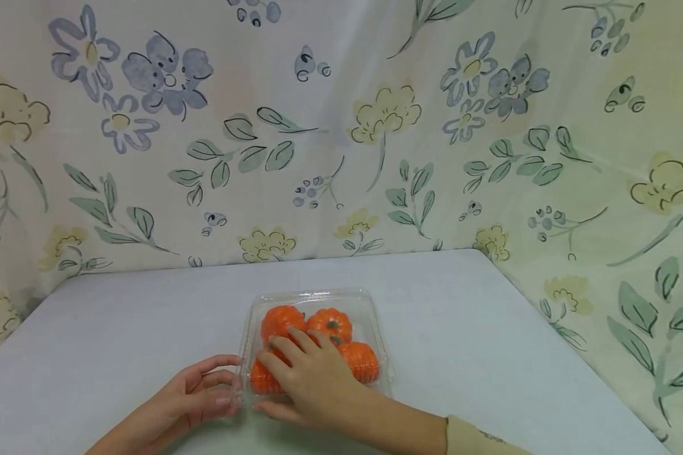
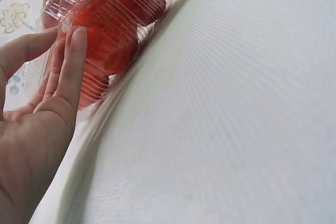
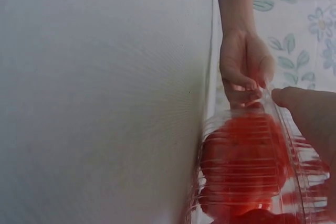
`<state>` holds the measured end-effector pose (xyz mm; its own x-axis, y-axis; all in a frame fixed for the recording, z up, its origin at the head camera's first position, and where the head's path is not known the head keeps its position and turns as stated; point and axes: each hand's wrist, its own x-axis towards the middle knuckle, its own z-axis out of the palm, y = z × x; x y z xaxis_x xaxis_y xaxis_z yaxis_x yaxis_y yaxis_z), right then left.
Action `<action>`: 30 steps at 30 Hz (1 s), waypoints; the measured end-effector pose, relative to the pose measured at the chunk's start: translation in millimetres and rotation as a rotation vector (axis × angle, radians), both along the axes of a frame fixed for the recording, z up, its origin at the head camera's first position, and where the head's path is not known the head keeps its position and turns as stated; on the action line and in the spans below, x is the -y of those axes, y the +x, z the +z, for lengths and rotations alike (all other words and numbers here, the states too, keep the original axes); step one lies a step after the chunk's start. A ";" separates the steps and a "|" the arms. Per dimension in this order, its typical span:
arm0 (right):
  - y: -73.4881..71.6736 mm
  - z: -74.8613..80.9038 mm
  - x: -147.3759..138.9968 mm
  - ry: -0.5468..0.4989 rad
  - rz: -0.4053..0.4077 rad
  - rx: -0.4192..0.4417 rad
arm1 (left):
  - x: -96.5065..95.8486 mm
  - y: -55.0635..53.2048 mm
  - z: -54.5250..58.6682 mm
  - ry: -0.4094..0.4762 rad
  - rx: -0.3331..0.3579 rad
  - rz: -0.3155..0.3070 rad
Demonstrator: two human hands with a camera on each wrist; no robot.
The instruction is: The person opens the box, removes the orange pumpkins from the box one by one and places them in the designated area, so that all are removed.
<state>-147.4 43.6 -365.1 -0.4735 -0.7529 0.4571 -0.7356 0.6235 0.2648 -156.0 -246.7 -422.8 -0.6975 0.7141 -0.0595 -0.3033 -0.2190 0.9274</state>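
Observation:
A clear plastic clamshell box [image 1: 367, 303] with ribbed sides sits on the table and holds several small orange pumpkins [image 1: 330, 325] with green stems. At its left edge, my left hand [image 1: 196, 398] pinches the rim near the front corner between thumb and fingers. My right hand [image 1: 313, 379] lies over the top, its fingers spread across the box above the pumpkins, its thumb by the near rim. Parts of the front pumpkins are hidden behind it. In the right wrist view the left hand [image 3: 244, 66] meets the box's rim, near the right thumb [image 3: 299, 100].
The table [image 1: 489, 354] has a plain white cover. Behind it and along its right side hangs a floral cloth [image 1: 330, 139] with blue and yellow flowers and green leaves.

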 end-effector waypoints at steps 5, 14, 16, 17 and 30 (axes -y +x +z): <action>-0.2 0.4 -0.3 -0.006 -0.001 0.015 | -2.1 -0.3 -0.6 0.027 0.000 -0.014; -1.0 0.2 2.2 -0.009 0.001 0.006 | -5.1 2.6 1.2 0.027 -0.010 -0.006; -1.2 -0.2 2.4 -0.010 0.000 0.002 | -6.4 3.1 1.3 0.028 -0.011 -0.005; -1.3 -0.5 2.5 -0.010 -0.001 -0.001 | -7.2 3.3 1.3 0.028 -0.010 -0.005; -1.0 -3.3 1.7 -0.012 0.010 -0.007 | -16.3 7.1 -0.8 0.065 -0.034 0.012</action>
